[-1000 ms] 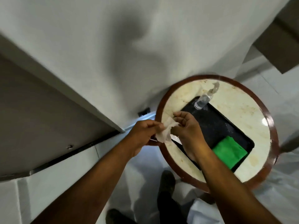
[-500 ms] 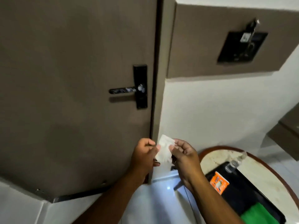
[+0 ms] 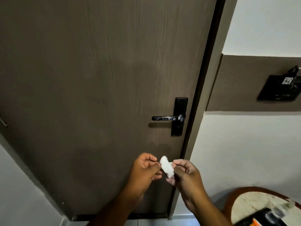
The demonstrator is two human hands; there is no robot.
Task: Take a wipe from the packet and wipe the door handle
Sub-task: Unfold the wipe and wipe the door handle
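Note:
A small white wipe (image 3: 166, 167) is pinched between my left hand (image 3: 145, 170) and my right hand (image 3: 185, 174), both held low in front of the dark brown door (image 3: 101, 79). The black lever door handle (image 3: 164, 118) sits on a black backplate (image 3: 178, 116) near the door's right edge, well above my hands and apart from them. The handle shows whitish smears. An orange packet (image 3: 256, 222) is only partly visible at the bottom right edge, on a black tray.
A round table (image 3: 241, 203) with a brown rim and pale top stands at the lower right, carrying a black tray (image 3: 267, 216). A black wall panel (image 3: 280, 88) hangs on the brown strip right of the door frame (image 3: 210, 88). White wall lies on both sides.
The view has swung up from the table to the door. My hands have lifted away from the table with the wipe, and the handle now sits closer above them.

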